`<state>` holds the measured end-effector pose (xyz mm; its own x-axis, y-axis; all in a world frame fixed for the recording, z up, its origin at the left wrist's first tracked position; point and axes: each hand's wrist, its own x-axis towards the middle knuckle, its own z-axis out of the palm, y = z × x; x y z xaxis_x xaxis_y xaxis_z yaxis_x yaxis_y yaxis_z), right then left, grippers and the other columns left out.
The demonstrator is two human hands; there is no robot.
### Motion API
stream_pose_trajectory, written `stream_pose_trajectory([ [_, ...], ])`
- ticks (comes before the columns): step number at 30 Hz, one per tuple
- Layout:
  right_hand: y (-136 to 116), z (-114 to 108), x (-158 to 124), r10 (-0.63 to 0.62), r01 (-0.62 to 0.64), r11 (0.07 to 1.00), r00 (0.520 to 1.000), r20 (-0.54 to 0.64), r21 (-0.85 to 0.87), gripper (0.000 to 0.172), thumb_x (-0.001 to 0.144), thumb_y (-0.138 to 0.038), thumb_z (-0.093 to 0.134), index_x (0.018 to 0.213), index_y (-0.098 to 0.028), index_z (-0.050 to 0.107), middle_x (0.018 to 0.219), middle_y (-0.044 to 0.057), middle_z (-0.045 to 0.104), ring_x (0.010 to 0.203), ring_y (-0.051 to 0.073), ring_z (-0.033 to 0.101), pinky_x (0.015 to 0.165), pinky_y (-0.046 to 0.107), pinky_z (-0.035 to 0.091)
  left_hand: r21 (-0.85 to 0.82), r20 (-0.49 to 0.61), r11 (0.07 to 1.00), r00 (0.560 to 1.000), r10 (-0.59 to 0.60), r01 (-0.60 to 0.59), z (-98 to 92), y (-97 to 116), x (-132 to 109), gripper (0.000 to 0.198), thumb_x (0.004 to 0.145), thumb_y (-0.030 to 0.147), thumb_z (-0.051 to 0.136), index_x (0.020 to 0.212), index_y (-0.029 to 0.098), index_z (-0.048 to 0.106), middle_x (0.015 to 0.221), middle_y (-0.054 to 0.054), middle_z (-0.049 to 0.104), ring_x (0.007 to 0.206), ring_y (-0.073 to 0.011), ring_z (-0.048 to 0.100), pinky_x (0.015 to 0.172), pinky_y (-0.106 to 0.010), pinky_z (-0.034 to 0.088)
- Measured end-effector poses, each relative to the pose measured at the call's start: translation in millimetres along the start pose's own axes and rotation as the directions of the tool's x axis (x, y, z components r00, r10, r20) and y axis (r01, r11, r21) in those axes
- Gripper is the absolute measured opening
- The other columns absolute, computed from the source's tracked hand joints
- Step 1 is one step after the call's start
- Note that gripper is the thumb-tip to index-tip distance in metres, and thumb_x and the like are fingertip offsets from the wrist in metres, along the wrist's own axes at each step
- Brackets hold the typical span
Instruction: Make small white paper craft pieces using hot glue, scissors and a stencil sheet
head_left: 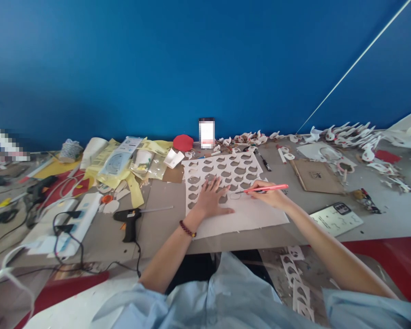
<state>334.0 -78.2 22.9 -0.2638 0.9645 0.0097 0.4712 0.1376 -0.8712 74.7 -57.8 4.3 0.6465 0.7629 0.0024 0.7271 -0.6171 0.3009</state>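
Observation:
A white sheet (246, 217) lies on the table, with rows of whale-like holes cut through its upper and left parts. My left hand (210, 198) rests on it, palm down with fingers spread, covering some of the holes. In my right hand (264, 195) is a slim red craft knife (276, 187), pinched near its front end. Its thin grey tip points left and meets the sheet beside a small curved outline (235, 196). The lower right part of the sheet has no holes.
A black glue gun (130, 224) and a white power strip (78, 224) with cables lie left. Plastic packets (119, 157) stand behind them. A phone (206, 133) leans on the blue wall. White paper cutouts (349, 133), a brown board (317, 176) and another phone (337, 219) occupy the right.

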Motion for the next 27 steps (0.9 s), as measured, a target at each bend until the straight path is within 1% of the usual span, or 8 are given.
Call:
stream_pose_trajectory([
  [3,-1.2,-0.5,-0.6,0.004,-0.004,1.000,1.000,0.010,0.000,0.030,0.076,-0.049,0.062,0.081,-0.019,0.063,0.080,0.005,0.066,0.073,0.019,0.063,0.067,0.032,0.052,0.000,-0.003,1.000,1.000,0.001,-0.001,-1.0,0.5,-0.5,0.095,0.065,0.083,0.042,0.143,0.032,0.026,0.155,-0.005,0.009,0.142,-0.0297,0.004,0.114,-0.051,0.003],
  [7,-4.5,-1.8,-0.7,0.039,-0.039,0.999,0.999,0.038,0.002,0.030,0.077,-0.049,0.061,0.082,-0.020,0.062,0.078,0.005,0.065,0.072,0.019,0.062,0.063,0.031,0.052,-0.003,-0.019,1.000,1.000,0.010,-0.010,-0.5,0.7,-0.7,0.094,0.065,0.082,0.043,0.143,0.032,0.027,0.155,-0.005,0.010,0.142,-0.0311,0.005,0.114,-0.052,0.004],
  [11,-4.5,-4.1,0.9,0.045,-0.044,0.999,0.997,0.063,-0.017,0.030,0.077,-0.050,0.060,0.082,-0.020,0.060,0.076,0.004,0.065,0.070,0.019,0.062,0.063,0.031,0.052,-0.002,-0.025,1.000,1.000,0.008,-0.008,-0.1,1.1,-0.9,0.095,0.065,0.083,0.042,0.143,0.031,0.029,0.155,-0.007,0.010,0.142,-0.0306,0.005,0.113,-0.051,0.004],
  [14,-2.7,-5.7,2.3,0.067,-0.066,0.998,0.995,0.079,-0.014,0.030,0.077,-0.050,0.060,0.083,-0.021,0.062,0.079,0.004,0.065,0.073,0.020,0.064,0.063,0.031,0.053,-0.001,-0.020,1.000,1.000,0.008,-0.008,-0.5,1.3,-1.0,0.095,0.065,0.083,0.041,0.143,0.030,0.029,0.155,-0.008,0.011,0.142,-0.0303,0.005,0.113,-0.051,0.003],
  [21,-3.8,-7.3,1.7,0.066,-0.066,0.998,0.995,0.078,-0.001,0.028,0.076,-0.049,0.061,0.081,-0.021,0.061,0.085,0.005,0.067,0.074,0.021,0.064,0.065,0.033,0.054,-0.008,-0.012,1.000,1.000,0.002,-0.002,-0.8,1.2,-0.5,0.096,0.063,0.084,0.041,0.143,0.031,0.029,0.155,-0.007,0.011,0.142,-0.0306,0.005,0.113,-0.051,0.003],
  [27,-5.0,-6.1,-0.3,0.065,-0.066,0.997,0.997,0.040,0.028,0.032,0.072,-0.052,0.065,0.079,-0.021,0.062,0.079,0.005,0.067,0.073,0.022,0.064,0.065,0.034,0.055,-0.016,-0.010,1.000,1.000,0.001,-0.001,-1.2,1.7,-1.1,0.096,0.064,0.084,0.040,0.143,0.030,0.029,0.155,-0.008,0.009,0.142,-0.0307,0.005,0.113,-0.051,0.003],
])
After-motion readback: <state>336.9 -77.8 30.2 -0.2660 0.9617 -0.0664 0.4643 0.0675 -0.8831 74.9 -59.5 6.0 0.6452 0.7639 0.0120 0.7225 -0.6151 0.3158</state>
